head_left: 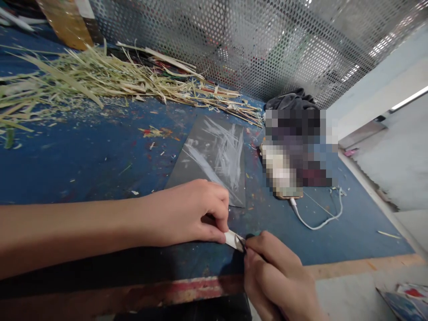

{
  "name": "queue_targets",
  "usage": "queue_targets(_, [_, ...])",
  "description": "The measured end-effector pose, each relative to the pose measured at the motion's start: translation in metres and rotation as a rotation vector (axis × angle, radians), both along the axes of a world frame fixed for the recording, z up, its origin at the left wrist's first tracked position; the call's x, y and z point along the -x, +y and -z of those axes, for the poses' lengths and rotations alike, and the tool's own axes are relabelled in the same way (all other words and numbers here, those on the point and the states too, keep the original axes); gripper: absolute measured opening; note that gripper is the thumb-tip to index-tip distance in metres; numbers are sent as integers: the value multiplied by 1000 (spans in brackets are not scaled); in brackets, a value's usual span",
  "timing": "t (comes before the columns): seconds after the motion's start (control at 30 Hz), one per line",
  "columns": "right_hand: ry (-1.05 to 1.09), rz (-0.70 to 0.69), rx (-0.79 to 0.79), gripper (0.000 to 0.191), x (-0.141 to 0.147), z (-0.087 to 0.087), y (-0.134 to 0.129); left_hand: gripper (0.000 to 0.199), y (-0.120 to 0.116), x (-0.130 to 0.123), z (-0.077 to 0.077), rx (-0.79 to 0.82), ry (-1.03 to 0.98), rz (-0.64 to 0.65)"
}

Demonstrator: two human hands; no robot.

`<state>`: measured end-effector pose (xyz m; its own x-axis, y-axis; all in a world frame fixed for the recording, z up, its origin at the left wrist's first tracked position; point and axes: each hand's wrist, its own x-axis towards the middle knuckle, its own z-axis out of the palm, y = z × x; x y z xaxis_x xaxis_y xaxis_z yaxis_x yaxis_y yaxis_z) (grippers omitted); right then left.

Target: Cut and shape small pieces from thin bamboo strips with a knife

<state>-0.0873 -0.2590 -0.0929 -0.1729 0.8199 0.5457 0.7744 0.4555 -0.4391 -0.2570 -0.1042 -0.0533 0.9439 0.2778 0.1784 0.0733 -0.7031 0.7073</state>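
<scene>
My left hand (187, 211) rests on the blue table near its front edge and pinches a thin pale strip (233, 240) between thumb and fingers. My right hand (276, 276) comes up from the lower right, closed around a small dark-handled tool (251, 237) whose tip meets the end of the strip. The tool's blade is mostly hidden by my fingers. Just beyond my left hand lies a dark grey mat (214, 156) covered in white scratch marks.
A long heap of dry straw-like strips (100, 80) lies across the back left. A blurred object with a dark cloth (294, 147) sits at right, a white cable (317, 220) trailing from it. Perforated metal wall (250, 40) behind. Table edge (364, 265) at right front.
</scene>
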Motion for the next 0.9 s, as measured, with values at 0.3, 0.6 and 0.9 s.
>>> queue_targets(0.3, [10,-134,172,26,-1,-20,2,11,-2,0,-2,-7,10,-23])
queue_targets(0.6, [16,-92,55,27,-3,-13,0,6,-2,1,0,-19,4,14])
queue_targets(0.9, [154,1,-63,31,3,-5,2,5,0,-1,2,-11,-18,24])
